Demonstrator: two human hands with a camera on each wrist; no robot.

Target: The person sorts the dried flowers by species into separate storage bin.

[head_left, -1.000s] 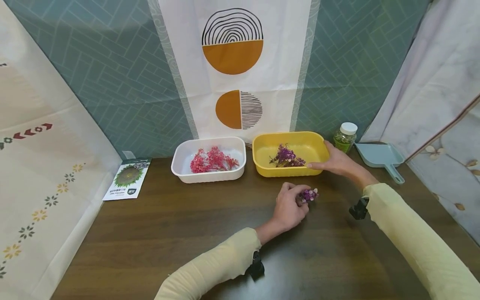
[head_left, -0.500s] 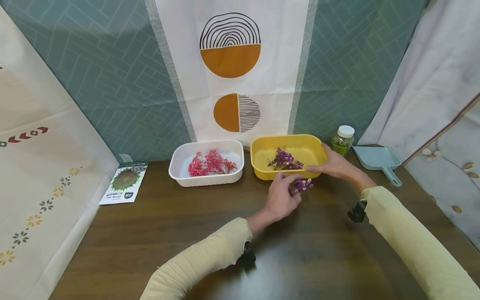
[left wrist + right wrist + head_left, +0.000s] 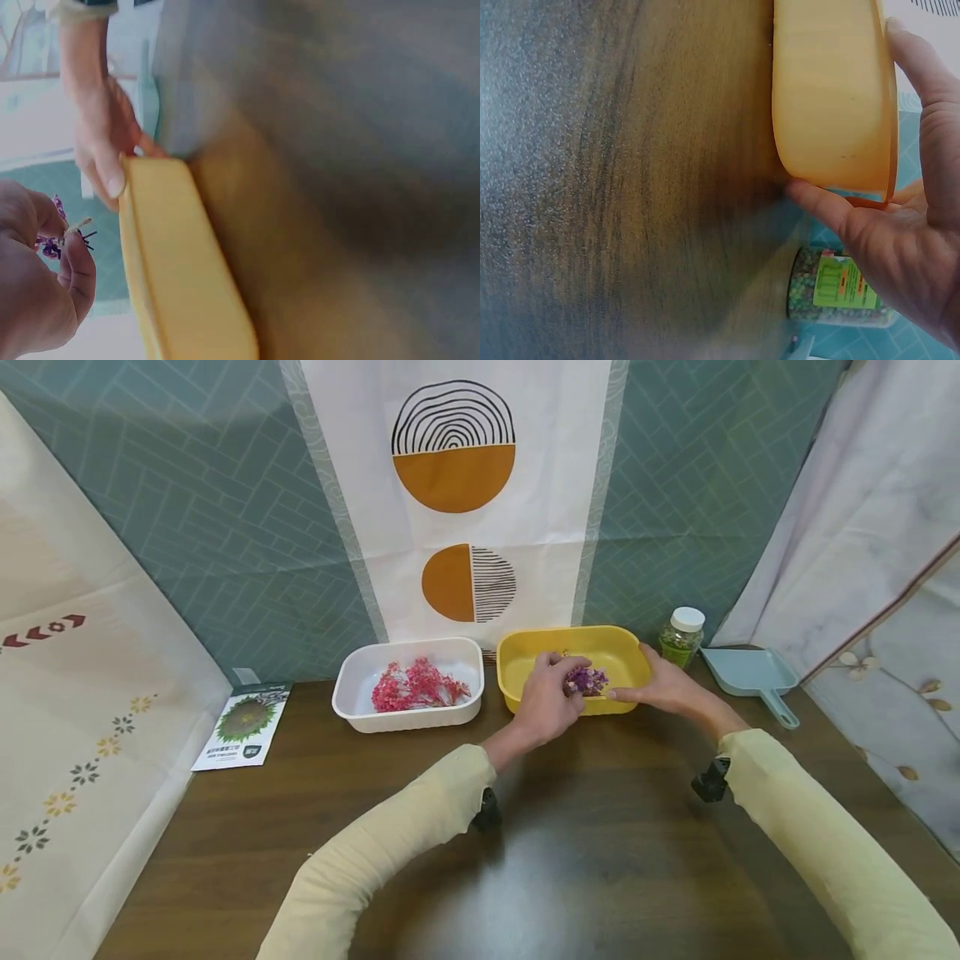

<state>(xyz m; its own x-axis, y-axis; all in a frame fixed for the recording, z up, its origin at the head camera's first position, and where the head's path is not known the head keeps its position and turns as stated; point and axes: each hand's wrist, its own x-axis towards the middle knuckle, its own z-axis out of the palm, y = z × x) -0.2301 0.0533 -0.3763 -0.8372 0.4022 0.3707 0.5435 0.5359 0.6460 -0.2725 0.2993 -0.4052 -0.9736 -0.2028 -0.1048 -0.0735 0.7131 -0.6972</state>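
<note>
My left hand (image 3: pixel 547 700) pinches a small bunch of purple dried flowers (image 3: pixel 587 681) over the yellow plastic tub (image 3: pixel 611 706). In the left wrist view, thumb and fingertips close on the thin stems, with purple blossoms (image 3: pixel 51 247) behind them. Other purple flowers inside the tub are mostly hidden behind this hand. My right hand (image 3: pixel 671 687) grips the tub's right end, thumb at the front rim and fingers around the end wall. The right wrist view shows that hand (image 3: pixel 900 232) against the tub's wall (image 3: pixel 832 97), one finger low at its bottom corner.
Left of the yellow tub stands a white tub (image 3: pixel 405 722) with pink dried flowers (image 3: pixel 420 685). A white-capped jar (image 3: pixel 681 639) and a pale blue dustpan (image 3: pixel 753 672) are at the right. A sunflower packet (image 3: pixel 243 727) lies at the left, and cloth hangings border the wooden table (image 3: pixel 375 860).
My left hand has moved forward and slightly left with the purple dried flowers, from the table in front to over the yellow tub. My right hand stays on the tub.
</note>
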